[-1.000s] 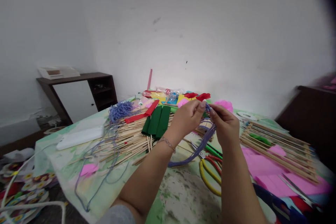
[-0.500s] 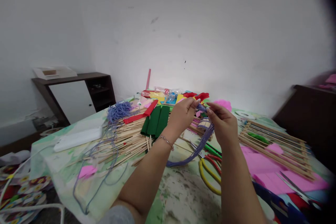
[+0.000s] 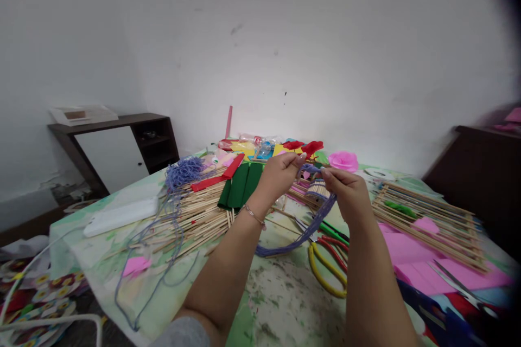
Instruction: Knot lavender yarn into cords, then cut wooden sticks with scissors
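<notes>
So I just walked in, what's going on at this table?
A person holds a bundle of purple yarn between the left hand and right hand, above a cluttered table. The bundle hangs below the right hand in a curve. Left of the hands lie a tangled yarn heap, wooden sticks and dark green pieces.

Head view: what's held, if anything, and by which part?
Purple cord bundle, pinched by the right hand near the top of its hanging curve. Left hand meets its upper stretch; whether it grips is unclear.
</notes>
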The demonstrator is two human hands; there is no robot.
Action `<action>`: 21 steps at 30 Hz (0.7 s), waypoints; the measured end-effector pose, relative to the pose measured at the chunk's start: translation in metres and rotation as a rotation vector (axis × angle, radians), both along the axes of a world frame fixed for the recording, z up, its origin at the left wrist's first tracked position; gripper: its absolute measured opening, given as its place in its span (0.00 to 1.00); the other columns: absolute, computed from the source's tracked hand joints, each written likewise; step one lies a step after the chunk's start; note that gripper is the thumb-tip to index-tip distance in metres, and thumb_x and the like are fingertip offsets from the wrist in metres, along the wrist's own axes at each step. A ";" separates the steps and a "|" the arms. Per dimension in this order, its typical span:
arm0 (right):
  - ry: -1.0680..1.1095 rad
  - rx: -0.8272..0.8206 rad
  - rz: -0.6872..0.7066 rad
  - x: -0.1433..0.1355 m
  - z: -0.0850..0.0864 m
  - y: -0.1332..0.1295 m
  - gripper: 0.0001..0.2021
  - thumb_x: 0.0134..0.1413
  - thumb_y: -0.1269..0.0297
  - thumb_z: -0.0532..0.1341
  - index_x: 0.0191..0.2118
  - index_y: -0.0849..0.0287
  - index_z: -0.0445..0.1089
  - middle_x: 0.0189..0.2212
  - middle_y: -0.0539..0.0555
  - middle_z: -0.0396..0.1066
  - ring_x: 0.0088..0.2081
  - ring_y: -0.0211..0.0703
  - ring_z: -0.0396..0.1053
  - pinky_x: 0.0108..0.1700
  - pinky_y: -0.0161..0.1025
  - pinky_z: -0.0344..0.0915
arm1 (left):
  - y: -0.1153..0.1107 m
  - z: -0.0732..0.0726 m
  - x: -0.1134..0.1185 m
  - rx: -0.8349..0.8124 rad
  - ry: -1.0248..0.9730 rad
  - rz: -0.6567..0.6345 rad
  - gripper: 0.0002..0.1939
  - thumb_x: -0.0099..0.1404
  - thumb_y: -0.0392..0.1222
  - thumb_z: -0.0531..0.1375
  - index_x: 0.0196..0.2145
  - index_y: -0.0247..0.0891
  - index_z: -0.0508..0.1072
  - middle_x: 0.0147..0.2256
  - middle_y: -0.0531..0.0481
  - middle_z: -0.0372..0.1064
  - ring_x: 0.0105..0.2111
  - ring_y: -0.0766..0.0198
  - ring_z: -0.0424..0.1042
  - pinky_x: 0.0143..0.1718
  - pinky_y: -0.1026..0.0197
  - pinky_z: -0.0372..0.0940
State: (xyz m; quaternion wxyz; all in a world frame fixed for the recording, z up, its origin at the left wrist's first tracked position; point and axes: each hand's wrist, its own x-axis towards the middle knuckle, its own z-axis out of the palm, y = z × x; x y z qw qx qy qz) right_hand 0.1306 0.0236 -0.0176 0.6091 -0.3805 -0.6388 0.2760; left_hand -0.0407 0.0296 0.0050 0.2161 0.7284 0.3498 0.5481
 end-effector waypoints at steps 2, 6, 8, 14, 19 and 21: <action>0.015 0.009 0.002 0.002 0.000 0.000 0.12 0.47 0.54 0.65 0.25 0.57 0.77 0.22 0.51 0.71 0.28 0.40 0.65 0.31 0.38 0.61 | 0.003 -0.002 -0.002 -0.006 0.001 0.001 0.26 0.67 0.56 0.49 0.17 0.37 0.60 0.16 0.55 0.56 0.19 0.70 0.57 0.25 0.63 0.52; 0.044 0.019 0.000 0.002 0.001 0.000 0.12 0.46 0.54 0.66 0.23 0.58 0.76 0.20 0.50 0.68 0.25 0.38 0.62 0.27 0.36 0.57 | 0.007 -0.003 -0.006 -0.081 -0.056 -0.090 0.27 0.66 0.58 0.49 0.17 0.37 0.58 0.16 0.56 0.55 0.19 0.71 0.55 0.24 0.64 0.52; 0.069 0.009 -0.006 0.003 0.002 -0.001 0.12 0.46 0.54 0.66 0.24 0.58 0.76 0.19 0.49 0.66 0.24 0.36 0.60 0.27 0.36 0.55 | 0.006 -0.002 -0.008 -0.126 -0.083 -0.140 0.26 0.67 0.59 0.47 0.21 0.37 0.61 0.18 0.55 0.58 0.20 0.71 0.58 0.25 0.64 0.55; 0.055 -0.040 0.016 0.019 0.006 -0.008 0.13 0.43 0.52 0.66 0.22 0.58 0.75 0.15 0.47 0.59 0.20 0.33 0.51 0.24 0.35 0.49 | -0.012 0.008 -0.002 -0.009 0.033 -0.137 0.22 0.65 0.57 0.52 0.49 0.40 0.66 0.42 0.45 0.70 0.40 0.64 0.69 0.40 0.62 0.64; 0.007 -0.042 0.064 0.018 0.011 -0.011 0.15 0.42 0.50 0.67 0.21 0.58 0.73 0.17 0.48 0.60 0.21 0.33 0.52 0.24 0.34 0.50 | -0.022 0.007 0.019 0.138 0.421 -0.100 0.15 0.67 0.49 0.53 0.44 0.38 0.71 0.43 0.44 0.72 0.41 0.60 0.69 0.41 0.59 0.63; 0.020 -0.041 0.058 0.015 0.011 -0.009 0.17 0.43 0.49 0.66 0.19 0.59 0.70 0.17 0.48 0.60 0.21 0.34 0.53 0.24 0.34 0.49 | -0.020 0.004 0.025 0.185 0.542 -0.015 0.15 0.69 0.45 0.49 0.38 0.36 0.72 0.37 0.44 0.72 0.37 0.60 0.69 0.38 0.59 0.62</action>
